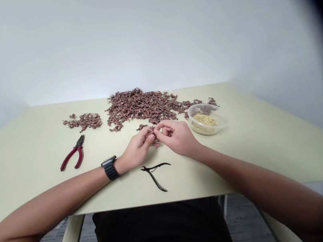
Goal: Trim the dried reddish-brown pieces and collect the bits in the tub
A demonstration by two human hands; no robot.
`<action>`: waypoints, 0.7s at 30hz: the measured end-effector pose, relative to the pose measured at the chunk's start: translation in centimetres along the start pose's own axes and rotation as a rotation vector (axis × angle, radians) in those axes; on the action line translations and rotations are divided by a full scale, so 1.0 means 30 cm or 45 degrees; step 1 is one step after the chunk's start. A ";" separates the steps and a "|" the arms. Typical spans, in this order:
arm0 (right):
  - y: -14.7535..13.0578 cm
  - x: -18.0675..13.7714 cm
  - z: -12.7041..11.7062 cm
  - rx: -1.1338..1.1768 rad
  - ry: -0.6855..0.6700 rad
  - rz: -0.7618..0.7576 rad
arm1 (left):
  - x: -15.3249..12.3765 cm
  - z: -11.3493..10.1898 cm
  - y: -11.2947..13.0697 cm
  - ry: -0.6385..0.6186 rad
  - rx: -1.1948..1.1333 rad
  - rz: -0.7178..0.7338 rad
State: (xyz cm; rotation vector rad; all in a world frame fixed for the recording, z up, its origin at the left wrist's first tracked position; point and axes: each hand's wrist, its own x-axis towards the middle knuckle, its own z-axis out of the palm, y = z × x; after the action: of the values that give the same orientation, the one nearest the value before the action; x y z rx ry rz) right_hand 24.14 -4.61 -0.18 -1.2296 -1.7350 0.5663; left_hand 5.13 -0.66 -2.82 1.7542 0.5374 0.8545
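My left hand [141, 144], with a dark watch on its wrist, is closed on a small reddish-brown piece [152, 132] at the fingertips. Thumb and forefinger of my right hand [179, 136] pinch together right beside that piece. Whatever lies between them is too small to make out. Just beyond the hands spreads a large pile of similar reddish-brown pieces [144, 105] with thin dark ends. Below the hands lies a pair of dark metal nippers [152, 173], handles apart.
A clear round plastic tub [194, 126] with tiny gold-coloured bits [205, 120] stands right of my right hand. Red-handled pliers [73, 153] lie at the left, near a smaller heap of brown pieces [85, 121]. The pale table [19, 166] meets a white wall behind.
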 end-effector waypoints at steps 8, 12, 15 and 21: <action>0.002 -0.003 0.000 0.014 0.014 0.006 | -0.003 -0.007 -0.003 0.054 0.280 0.056; -0.002 -0.005 0.000 -0.019 0.018 -0.010 | -0.004 -0.013 0.005 0.089 0.433 0.090; -0.008 -0.005 -0.001 -0.066 0.033 -0.052 | -0.002 -0.018 0.010 0.118 0.524 0.112; 0.000 -0.009 0.005 -0.260 0.068 -0.238 | -0.002 -0.029 0.010 0.132 0.674 0.197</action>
State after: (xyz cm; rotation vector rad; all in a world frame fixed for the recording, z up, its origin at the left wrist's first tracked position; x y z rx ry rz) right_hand 24.05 -4.85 -0.36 -1.1929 -1.8728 0.2484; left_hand 4.42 -0.26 -2.41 2.2634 0.7538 0.9741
